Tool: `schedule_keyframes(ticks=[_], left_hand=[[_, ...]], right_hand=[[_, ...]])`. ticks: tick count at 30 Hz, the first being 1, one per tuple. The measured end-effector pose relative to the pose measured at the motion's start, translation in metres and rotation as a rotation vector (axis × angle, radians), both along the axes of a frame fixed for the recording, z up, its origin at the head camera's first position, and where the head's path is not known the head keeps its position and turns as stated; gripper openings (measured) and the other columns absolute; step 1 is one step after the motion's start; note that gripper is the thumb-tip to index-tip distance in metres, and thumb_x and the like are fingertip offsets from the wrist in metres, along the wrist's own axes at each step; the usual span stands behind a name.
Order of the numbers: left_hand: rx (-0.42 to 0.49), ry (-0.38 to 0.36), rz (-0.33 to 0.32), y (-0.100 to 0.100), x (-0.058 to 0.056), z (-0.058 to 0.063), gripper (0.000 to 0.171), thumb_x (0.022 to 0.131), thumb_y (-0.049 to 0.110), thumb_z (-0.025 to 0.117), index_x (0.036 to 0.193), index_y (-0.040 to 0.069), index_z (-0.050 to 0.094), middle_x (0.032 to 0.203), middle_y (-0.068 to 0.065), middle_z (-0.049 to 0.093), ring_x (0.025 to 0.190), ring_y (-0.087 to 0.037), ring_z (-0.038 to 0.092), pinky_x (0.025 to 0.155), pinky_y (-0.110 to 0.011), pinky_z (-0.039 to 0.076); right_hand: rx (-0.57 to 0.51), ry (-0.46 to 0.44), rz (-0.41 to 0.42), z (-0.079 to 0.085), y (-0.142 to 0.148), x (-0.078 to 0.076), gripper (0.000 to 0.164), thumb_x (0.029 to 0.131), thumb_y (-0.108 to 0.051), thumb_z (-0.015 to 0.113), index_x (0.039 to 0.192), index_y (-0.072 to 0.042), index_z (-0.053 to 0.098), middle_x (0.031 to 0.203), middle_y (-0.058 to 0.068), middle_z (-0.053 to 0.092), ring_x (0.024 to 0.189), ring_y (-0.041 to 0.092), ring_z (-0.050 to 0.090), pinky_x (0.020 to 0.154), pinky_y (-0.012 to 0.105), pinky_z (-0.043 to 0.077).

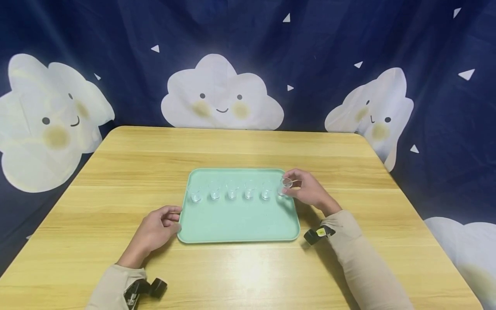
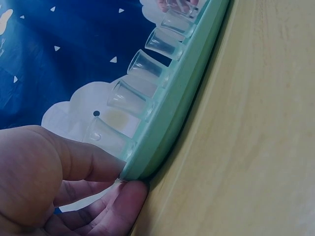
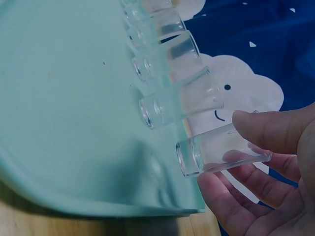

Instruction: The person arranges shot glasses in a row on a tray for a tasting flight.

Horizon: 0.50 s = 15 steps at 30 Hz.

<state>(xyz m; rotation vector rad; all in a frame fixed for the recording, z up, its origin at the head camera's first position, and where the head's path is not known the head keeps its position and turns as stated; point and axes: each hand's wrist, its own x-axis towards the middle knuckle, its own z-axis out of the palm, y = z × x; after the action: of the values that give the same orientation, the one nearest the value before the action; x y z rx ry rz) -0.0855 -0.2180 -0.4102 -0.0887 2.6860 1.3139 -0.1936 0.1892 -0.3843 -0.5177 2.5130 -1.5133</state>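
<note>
Several small clear shot glasses (image 1: 231, 192) stand upright in a row across the light green tray (image 1: 240, 224). My right hand (image 1: 306, 187) is at the tray's right side, holding the endmost shot glass (image 3: 216, 150) by its upper part between thumb and fingers. Beside it stands a neighbouring glass (image 3: 179, 100), apart from the held one. My left hand (image 1: 156, 228) grips the tray's left rim near the front corner, with the fingertips (image 2: 133, 194) right at the edge in the left wrist view. The nearest glass (image 2: 108, 138) is just beyond that hand.
A wooden table (image 1: 248, 275) carries the tray near its middle. Behind it hangs a dark blue curtain (image 1: 248, 34) with white smiling clouds and small triangles. Each sleeve has a black wrist camera (image 1: 158, 287) strapped at the cuff.
</note>
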Motion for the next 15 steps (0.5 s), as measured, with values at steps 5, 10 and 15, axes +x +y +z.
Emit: schedule_keyframes(ticks=[5,10,15], left_hand=[[0.000,0.003,-0.003,-0.0001,-0.0003,-0.0002,0.044,0.084,0.007,0.066,0.127,0.000,0.058,0.108,-0.010,0.064,0.090,-0.020,0.060,0.079,-0.034,0.049],[-0.003,0.005,-0.002,-0.0002,-0.0006,-0.0015,0.044,0.084,0.007,0.066,0.127,0.000,0.059,0.108,-0.009,0.064,0.090,-0.019,0.060,0.079,-0.034,0.048],[-0.003,0.007,-0.002,0.0000,-0.0004,-0.0016,0.044,0.084,0.007,0.066,0.127,0.001,0.059,0.108,-0.009,0.065,0.090,-0.019,0.060,0.079,-0.034,0.048]], right_hand=[[0.014,-0.018,0.003,0.0024,-0.0024,0.0017,0.040,0.083,0.000,0.072,0.118,0.007,0.056,0.111,0.022,0.060,0.100,0.036,0.062,0.086,0.042,0.050],[0.044,-0.006,0.008,0.0064,-0.0058,0.0045,0.037,0.083,0.000,0.072,0.116,0.008,0.057,0.109,0.022,0.059,0.101,0.038,0.061,0.087,0.045,0.050],[0.054,-0.005,0.007,-0.0006,-0.0046,0.0001,0.037,0.081,-0.001,0.075,0.114,0.005,0.060,0.108,0.019,0.059,0.101,0.037,0.061,0.090,0.047,0.048]])
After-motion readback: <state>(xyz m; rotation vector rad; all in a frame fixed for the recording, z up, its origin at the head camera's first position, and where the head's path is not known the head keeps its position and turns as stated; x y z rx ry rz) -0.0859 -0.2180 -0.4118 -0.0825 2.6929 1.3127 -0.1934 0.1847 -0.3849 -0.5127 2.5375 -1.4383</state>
